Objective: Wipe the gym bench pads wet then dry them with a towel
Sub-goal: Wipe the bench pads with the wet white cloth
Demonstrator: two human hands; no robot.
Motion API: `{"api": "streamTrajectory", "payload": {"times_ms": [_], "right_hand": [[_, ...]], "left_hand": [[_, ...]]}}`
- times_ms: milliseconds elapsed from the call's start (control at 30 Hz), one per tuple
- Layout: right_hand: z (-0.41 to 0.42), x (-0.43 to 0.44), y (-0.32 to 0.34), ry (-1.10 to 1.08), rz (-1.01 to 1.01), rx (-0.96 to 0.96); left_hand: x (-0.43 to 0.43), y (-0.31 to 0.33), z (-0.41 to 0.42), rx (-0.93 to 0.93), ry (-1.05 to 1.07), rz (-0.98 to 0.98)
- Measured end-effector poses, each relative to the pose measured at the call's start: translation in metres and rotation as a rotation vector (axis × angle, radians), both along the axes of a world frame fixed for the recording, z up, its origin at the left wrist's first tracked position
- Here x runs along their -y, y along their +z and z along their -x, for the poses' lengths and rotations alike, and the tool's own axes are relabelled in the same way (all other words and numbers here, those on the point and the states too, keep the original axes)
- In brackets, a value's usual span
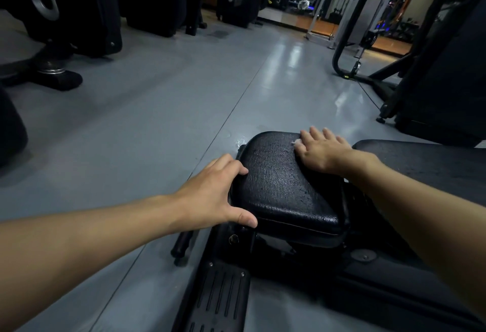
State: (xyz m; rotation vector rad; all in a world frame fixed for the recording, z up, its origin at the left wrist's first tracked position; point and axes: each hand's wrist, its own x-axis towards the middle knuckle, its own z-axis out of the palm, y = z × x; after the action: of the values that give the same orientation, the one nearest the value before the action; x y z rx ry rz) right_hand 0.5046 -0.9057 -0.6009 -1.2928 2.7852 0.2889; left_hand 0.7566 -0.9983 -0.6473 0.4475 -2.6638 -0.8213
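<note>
A black textured seat pad (284, 187) lies low in the middle, shiny with wet specks. My left hand (218, 195) grips its near left edge, fingers over the top and thumb along the front rim. On the pad's far right part my right hand (322, 151) presses flat with straight fingers. A small bit of white cloth or wipe (296, 142) shows at its thumb side; the rest is hidden under the palm. A second, longer black pad (420, 160) continues to the right, behind my right forearm.
The bench's black frame and a ribbed foot plate (221, 297) lie below the pad. Grey floor (157, 110) stretches ahead, with a wet glint by the pad's far corner. Dark gym machines stand at the far left (65, 16) and right (434, 82).
</note>
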Motion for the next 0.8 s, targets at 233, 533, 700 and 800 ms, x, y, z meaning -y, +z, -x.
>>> {"api": "streamTrajectory", "payload": {"times_ms": [233,533,700,800], "right_hand": [[-0.076,0.047,-0.017,0.287,-0.036,0.023],[-0.016,-0.029,0.004,0.188,-0.016,0.023],[-0.027,-0.030,0.002,0.097,-0.007,0.018],[-0.073,-0.012,-0.003,0.214,-0.030,0.001]], "left_hand": [[-0.004,0.003,0.000,0.035,0.035,0.025],[-0.008,0.007,-0.001,0.081,0.066,-0.010],[-0.007,0.007,0.001,0.084,0.077,-0.040],[-0.007,0.006,0.002,0.085,0.080,-0.020]]}}
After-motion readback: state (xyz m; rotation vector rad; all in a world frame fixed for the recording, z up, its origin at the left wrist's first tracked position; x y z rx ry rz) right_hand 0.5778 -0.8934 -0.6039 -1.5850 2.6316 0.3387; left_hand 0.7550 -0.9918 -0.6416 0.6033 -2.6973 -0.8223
